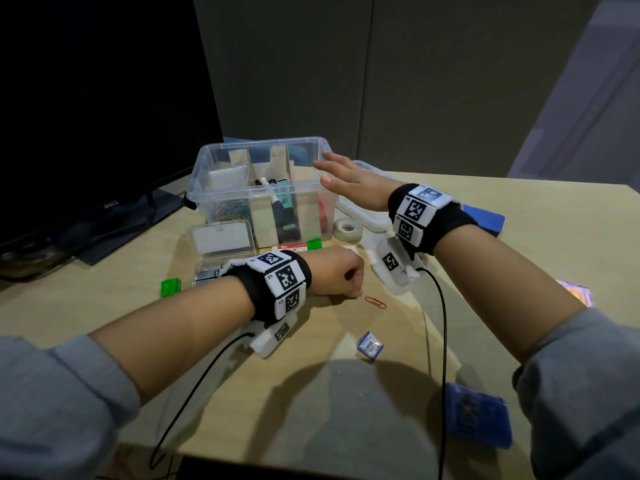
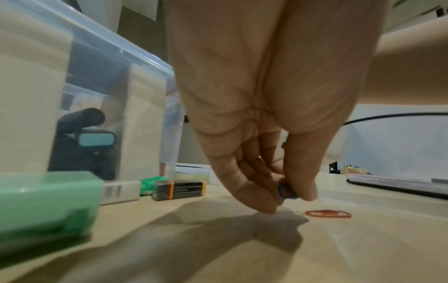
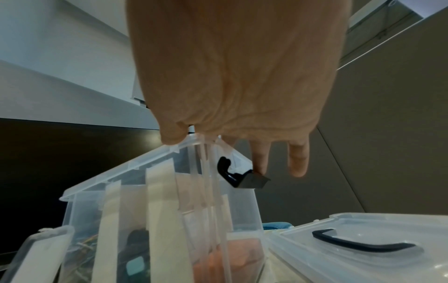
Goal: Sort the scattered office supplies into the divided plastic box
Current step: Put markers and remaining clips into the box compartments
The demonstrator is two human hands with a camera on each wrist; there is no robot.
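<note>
The left hand [image 2: 261, 118] pinches a small blue item [image 2: 287, 191], probably a paper clip, just above the desk [image 1: 311, 393]. An orange paper clip [image 1: 375, 302] lies beside its fingertips. The right hand [image 1: 349, 183], fingers spread, hovers at the divided box [image 1: 258, 181] rim. Risk: the thin pinch slips, dropping the item outside its compartment.

I can read one brand name: "DELL", in pale letters on the stand of the black computer monitor [image 1: 112, 204] at the left of my desk. The small blue-and-white cardboard box [image 1: 370, 347] near the desk's middle carries a barcode label, but its print is too small for me to read. The black-and-white wristbands [image 1: 284, 276] on both my arms show square coded patterns, with tiny characters I cannot make out.
</note>
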